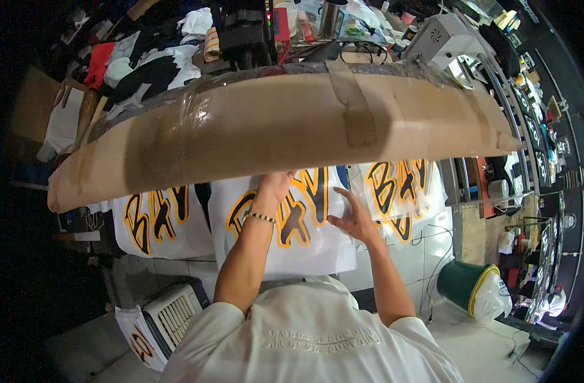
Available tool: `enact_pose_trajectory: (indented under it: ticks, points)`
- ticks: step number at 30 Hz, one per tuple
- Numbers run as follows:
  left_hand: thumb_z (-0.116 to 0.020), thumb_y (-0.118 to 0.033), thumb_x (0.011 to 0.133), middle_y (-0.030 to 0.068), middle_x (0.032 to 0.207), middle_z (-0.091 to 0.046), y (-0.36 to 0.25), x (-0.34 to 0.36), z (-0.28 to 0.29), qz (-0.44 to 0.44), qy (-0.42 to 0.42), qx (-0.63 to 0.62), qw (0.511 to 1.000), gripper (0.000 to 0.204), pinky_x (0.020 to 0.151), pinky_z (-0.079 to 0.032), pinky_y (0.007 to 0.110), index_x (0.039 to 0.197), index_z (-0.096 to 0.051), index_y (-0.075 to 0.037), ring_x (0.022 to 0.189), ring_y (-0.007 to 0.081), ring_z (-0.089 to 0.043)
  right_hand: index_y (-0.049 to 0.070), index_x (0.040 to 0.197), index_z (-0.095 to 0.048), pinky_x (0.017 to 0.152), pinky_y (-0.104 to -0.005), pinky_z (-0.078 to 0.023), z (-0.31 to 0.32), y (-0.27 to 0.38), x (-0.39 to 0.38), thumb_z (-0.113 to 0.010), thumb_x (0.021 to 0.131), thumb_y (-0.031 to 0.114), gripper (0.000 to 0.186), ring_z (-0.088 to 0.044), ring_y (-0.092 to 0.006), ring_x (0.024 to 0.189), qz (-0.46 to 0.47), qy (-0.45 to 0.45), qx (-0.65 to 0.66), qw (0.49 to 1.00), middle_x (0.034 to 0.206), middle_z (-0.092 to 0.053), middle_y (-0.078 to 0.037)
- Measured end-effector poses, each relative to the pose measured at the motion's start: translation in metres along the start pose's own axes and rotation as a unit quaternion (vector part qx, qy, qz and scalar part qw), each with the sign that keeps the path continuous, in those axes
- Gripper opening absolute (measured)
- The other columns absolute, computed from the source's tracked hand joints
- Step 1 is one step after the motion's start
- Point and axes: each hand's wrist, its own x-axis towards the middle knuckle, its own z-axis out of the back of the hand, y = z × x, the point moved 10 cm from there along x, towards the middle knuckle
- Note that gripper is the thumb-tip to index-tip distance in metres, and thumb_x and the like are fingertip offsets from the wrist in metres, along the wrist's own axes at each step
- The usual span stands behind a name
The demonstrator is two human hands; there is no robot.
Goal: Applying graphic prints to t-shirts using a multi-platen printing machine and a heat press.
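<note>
A white printed shirt or cloth piece [292,258] with large black and orange lettering lies in front of me. My left hand [276,186], with a beaded bracelet at the wrist, rests over its print. The lower edge of a wide brown taped cardboard piece [266,124] hides its fingers, so their grip does not show. At the right side of the same print is my right hand [356,220], open, with thumb and fingers apart and nothing between them. Similar printed pieces lie on the left [158,223] and the right [400,191].
The cardboard covers much of the middle distance. Piled clothes [145,70] lie at the far left, and a metal cup [332,19] stands at the back. At right are a metal rack [528,127] and a green bucket [461,284]. A pale slatted crate [174,313] sits lower left.
</note>
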Motion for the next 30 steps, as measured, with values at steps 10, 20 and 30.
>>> enact_pose_trajectory:
  ticks: [10, 20, 30]
  points:
    - [-0.065, -0.014, 0.103, -0.0007, 0.137, -0.066, 0.029, 0.009, 0.036, -0.008, 0.083, -0.208, 0.975, 0.040, 0.101, -0.052, 0.034, 0.142, -0.058, -0.013, 0.122, 0.0203, -0.063, 0.010, 0.148, -0.052, 0.107, -0.0462, -0.049, -0.002, -0.008, 0.000, -0.090, 0.075, 0.019, 0.083, -0.061, -0.0423, 0.128, 0.010, -0.010, 0.012, 1.000, 0.137, -0.065, -0.024]
    - [-0.066, -0.015, 0.102, 0.0021, 0.138, -0.065, 0.024, -0.029, 0.038, -0.040, 0.076, -0.152, 0.985, 0.039, 0.102, -0.051, 0.036, 0.141, -0.059, -0.012, 0.124, 0.0222, -0.061, 0.005, 0.120, -0.069, 0.086, -0.0400, -0.058, -0.006, -0.031, -0.004, -0.084, 0.086, 0.011, 0.037, -0.067, -0.0238, 0.099, 0.039, 0.006, 0.026, 0.999, 0.111, -0.073, -0.008]
    - [-0.067, -0.017, 0.102, 0.0050, 0.139, -0.064, 0.027, -0.022, 0.040, -0.060, 0.074, -0.124, 0.988, 0.039, 0.103, -0.050, 0.038, 0.140, -0.060, -0.010, 0.126, 0.0240, -0.060, 0.004, 0.117, -0.068, 0.091, -0.0411, -0.056, -0.001, -0.017, -0.015, -0.082, 0.088, 0.008, 0.032, -0.065, -0.0249, 0.104, 0.104, -0.037, 0.002, 0.994, 0.111, -0.071, -0.008]
